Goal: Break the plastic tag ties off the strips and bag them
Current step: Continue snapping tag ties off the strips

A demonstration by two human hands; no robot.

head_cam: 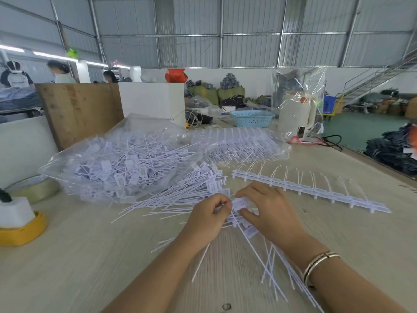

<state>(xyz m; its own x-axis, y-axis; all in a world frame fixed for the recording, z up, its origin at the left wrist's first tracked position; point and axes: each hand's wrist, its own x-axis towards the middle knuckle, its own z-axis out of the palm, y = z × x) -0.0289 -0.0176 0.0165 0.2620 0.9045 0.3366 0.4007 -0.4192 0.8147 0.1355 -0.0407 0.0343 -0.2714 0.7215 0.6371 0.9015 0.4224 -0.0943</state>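
Note:
My left hand (208, 216) and my right hand (268, 211) meet at the table's middle, both pinching white plastic tag ties (240, 203) from a bunch whose long tails (270, 267) fan toward me under my right wrist. Loose broken-off ties (180, 195) lie in a pile just left of my hands. A clear plastic bag (117, 163) full of ties lies open at the left. One whole strip of ties (311, 190) lies flat to the right of my hands. A second clear bag with more strips (243, 143) sits behind.
A tape roll (33, 186) and a yellow holder with white foam (20, 224) stand at the left edge. Behind are a wooden board (81, 111), a white box (153, 100), a blue basket (251, 118) and a white appliance (295, 114). The table's right edge (383, 163) drops to the floor.

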